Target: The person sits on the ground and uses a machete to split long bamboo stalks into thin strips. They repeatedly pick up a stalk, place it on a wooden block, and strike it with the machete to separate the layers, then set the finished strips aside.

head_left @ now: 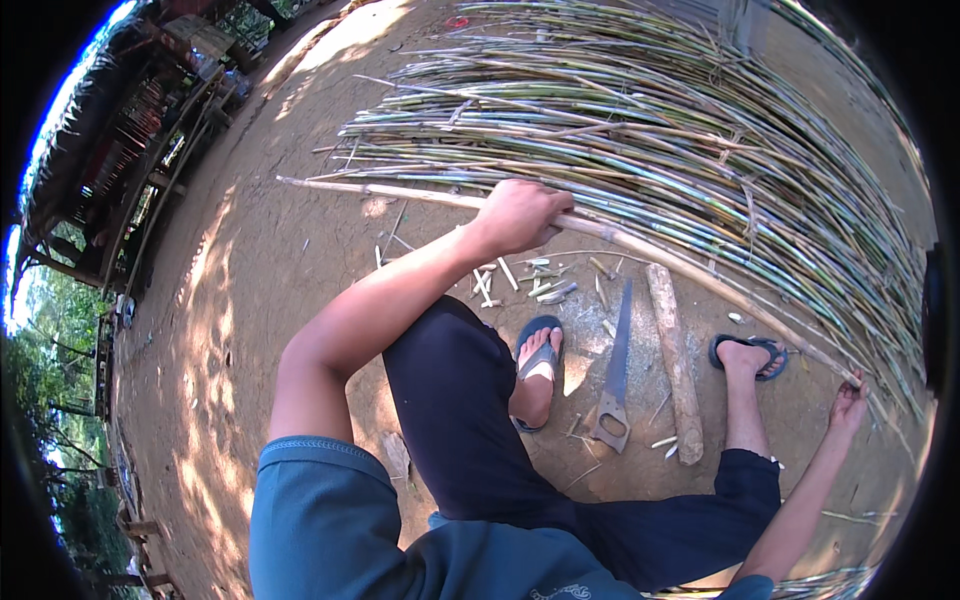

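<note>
A long tan bamboo pole (680, 263) runs across in front of me, from the upper left down to the right. My left hand (520, 213) is closed around it, a little left of its middle. At its right end my right hand (850, 403) pinches it with the fingertips. Beneath the pole, between my feet, a handsaw (618, 365) lies on the ground with its handle toward me. Beside the saw rests a short thick log (675, 365). Several cut bamboo pieces (545, 290) are scattered near my left foot.
Beyond the pole lies a wide heap of thin bamboo poles (600, 130), partly tied in bundles. An open shelter (120, 150) with a thatched roof stands at the far left. Pale sawdust (645, 320) covers the dirt around the saw. More poles (820, 582) lie at the lower right.
</note>
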`<state>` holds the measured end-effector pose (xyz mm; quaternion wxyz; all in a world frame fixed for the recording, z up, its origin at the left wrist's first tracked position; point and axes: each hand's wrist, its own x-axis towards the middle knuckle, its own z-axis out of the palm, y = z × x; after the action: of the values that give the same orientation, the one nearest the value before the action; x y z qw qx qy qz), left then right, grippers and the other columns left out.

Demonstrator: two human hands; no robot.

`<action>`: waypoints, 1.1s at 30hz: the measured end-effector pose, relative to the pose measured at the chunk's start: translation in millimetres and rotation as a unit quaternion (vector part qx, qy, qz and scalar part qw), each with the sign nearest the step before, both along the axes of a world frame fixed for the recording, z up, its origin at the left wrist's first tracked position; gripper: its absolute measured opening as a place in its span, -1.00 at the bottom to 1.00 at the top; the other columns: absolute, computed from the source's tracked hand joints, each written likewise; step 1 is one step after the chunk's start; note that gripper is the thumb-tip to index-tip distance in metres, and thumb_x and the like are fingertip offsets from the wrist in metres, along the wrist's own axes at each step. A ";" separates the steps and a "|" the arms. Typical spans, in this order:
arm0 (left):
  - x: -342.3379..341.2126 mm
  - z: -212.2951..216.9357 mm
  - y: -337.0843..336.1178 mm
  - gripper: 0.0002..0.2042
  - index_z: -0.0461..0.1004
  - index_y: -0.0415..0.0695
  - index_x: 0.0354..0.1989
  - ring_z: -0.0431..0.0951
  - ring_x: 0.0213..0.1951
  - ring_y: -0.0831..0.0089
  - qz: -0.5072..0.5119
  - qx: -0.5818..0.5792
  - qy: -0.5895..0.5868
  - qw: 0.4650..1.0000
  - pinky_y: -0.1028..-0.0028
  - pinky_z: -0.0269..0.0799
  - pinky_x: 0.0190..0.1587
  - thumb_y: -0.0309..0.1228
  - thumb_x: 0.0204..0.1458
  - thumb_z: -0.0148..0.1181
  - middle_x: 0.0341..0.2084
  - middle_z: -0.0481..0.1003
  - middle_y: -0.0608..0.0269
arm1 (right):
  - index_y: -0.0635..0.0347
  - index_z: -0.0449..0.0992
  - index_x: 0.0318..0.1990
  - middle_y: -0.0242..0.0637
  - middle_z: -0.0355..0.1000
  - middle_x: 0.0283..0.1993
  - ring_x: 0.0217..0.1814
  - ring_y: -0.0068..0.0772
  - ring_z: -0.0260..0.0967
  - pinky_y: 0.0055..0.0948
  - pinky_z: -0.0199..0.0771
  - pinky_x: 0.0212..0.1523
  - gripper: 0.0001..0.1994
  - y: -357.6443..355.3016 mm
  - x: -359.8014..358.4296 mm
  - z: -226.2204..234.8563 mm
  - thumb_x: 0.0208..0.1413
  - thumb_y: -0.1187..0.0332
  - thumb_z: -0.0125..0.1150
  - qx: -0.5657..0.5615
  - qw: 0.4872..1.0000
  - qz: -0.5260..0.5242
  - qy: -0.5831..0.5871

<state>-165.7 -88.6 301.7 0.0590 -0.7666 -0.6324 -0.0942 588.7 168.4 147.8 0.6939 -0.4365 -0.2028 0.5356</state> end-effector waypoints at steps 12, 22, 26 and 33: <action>-110.5 -46.6 -41.8 -0.77 0.66 -0.02 -0.34 0.57 -0.39 -0.04 0.283 -0.069 0.004 0.957 0.11 0.47 -0.29 -0.18 -0.09 0.26 -0.52 0.56 -0.04 | 0.58 0.15 0.18 0.24 0.25 0.20 0.27 0.02 0.27 -0.21 0.32 0.33 -0.61 37.8 134.2 -26.4 0.36 0.40 -0.25 -0.126 0.987 -0.093 -0.045; -25.6 -18.7 6.9 -0.76 0.61 -0.09 -0.46 0.56 -0.46 -0.01 0.218 -0.106 0.018 0.970 0.13 0.45 -0.37 -0.16 -0.10 0.29 -0.61 0.53 0.00 | 0.32 -0.04 0.35 -0.04 0.29 0.28 0.29 -0.25 0.29 -0.44 0.36 0.05 -0.48 -53.7 -215.7 56.2 0.40 0.17 -0.23 -0.053 0.979 0.186 -0.058; -47.7 -28.6 -5.0 -0.74 0.61 -0.05 -0.42 0.56 -0.43 0.01 0.194 -0.193 0.034 0.961 0.10 0.44 -0.35 -0.12 -0.13 0.32 -0.56 0.54 0.01 | 0.35 -0.03 0.33 0.03 0.32 0.21 0.22 -0.17 0.32 -0.36 0.33 0.09 -0.39 -4.7 -232.5 3.5 0.31 0.15 -0.02 -0.042 0.968 0.192 -0.156; -55.0 -16.2 -12.5 -0.81 0.51 -0.12 -0.56 0.52 -0.38 0.03 0.141 -0.094 0.065 0.983 0.17 0.39 -0.35 -0.27 -0.17 0.30 -0.55 0.49 0.11 | 0.45 0.10 0.18 0.04 0.14 0.02 0.11 -0.07 0.06 -0.22 0.17 0.16 -0.17 -68.3 -250.2 -41.9 -0.02 -0.06 0.32 -0.361 0.789 -0.183 -0.463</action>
<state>-220.7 -101.1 285.5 0.0405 -0.6765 -0.7349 0.0252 338.4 100.1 105.9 0.3938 -0.8798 -0.2076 0.1668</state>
